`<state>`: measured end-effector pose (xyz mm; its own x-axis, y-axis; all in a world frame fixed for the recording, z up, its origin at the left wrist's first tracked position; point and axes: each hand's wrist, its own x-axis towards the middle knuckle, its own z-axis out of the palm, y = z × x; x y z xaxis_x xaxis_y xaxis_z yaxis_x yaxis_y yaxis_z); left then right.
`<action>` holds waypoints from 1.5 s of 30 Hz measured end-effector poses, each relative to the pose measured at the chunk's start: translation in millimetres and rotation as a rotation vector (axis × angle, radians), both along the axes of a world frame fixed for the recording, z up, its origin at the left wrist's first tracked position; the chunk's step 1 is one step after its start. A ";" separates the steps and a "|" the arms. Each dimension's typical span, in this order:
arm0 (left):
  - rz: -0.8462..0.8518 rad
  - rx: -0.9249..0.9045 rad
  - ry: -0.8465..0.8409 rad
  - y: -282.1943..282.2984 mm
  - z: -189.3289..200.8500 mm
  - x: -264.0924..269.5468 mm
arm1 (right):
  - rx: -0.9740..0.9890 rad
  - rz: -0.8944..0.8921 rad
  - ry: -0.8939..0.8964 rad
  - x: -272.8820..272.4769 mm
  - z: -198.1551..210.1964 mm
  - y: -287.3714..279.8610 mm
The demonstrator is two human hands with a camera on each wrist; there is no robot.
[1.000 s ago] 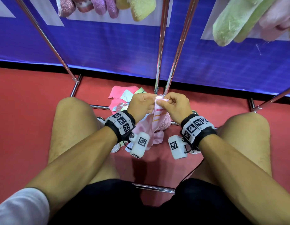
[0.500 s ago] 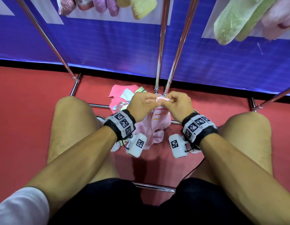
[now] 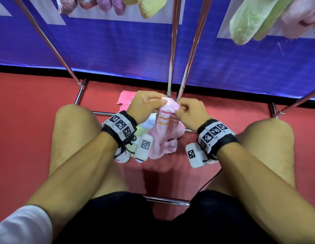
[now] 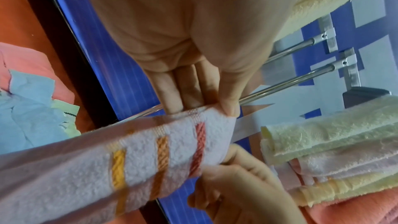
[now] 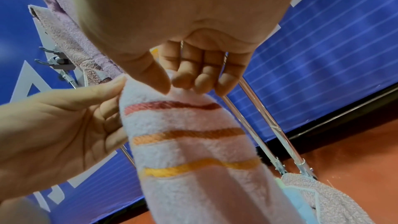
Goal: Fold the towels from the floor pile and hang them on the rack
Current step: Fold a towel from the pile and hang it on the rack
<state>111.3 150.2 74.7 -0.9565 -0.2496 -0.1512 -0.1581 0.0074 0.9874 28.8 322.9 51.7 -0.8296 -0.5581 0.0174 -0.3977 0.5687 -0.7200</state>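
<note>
A pale pink towel with red, orange and yellow stripes hangs between my knees, its lower end on the red floor. My left hand pinches its top left corner between thumb and fingers, and my right hand pinches the top right corner. The left wrist view shows the towel gripped at its hem by the left hand. From the right wrist, the right hand pinches the striped towel at its top. The floor pile of pink, blue and green cloths lies behind my hands.
Chrome rack poles rise just behind the hands, and base bars cross the floor. Folded towels hang above at top left and top right. A blue banner wall stands behind the rack. My bare knees flank the towel.
Both hands have lifted slightly and drawn apart along the towel's top edge, spreading it so the stripes show.
</note>
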 end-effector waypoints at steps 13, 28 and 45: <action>0.186 -0.038 0.092 -36.0 0.1 9.0 | 0.251 0.043 0.140 -14.2 -18.1 17.0; 0.468 -0.151 0.045 -43.8 -9.2 8.2 | -0.438 -0.187 -0.089 -6.3 4.8 2.9; 0.449 -0.282 -0.038 -21.2 -15.8 -0.5 | -0.164 -0.188 0.071 -12.7 9.9 12.1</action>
